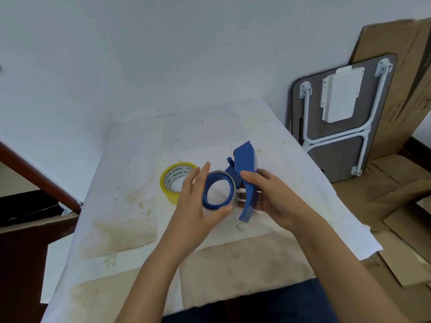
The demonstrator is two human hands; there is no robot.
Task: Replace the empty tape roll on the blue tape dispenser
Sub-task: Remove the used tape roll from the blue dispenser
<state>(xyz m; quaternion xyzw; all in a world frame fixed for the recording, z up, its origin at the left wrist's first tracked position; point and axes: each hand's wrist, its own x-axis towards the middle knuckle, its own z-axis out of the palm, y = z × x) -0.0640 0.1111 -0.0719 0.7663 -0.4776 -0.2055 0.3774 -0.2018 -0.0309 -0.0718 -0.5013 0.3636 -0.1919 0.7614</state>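
Observation:
I hold the blue tape dispenser (246, 164) above the table, its handle gripped in my right hand (268, 197). On its blue hub sits the empty grey tape roll (218, 207), a thin ring around the wheel. My left hand (193, 201) cups that ring from the left, thumb under it and fingers spread above. A full yellow tape roll (171, 183) printed "MADE IN CHINA" lies flat on the table just left of my left hand, partly hidden by my fingers.
Stained white paper (130, 217) covers the table, which stands against a white wall. A folded lap table (338, 117) and flattened cardboard (401, 194) are on the floor at the right. A brown rail (39, 178) runs along the left.

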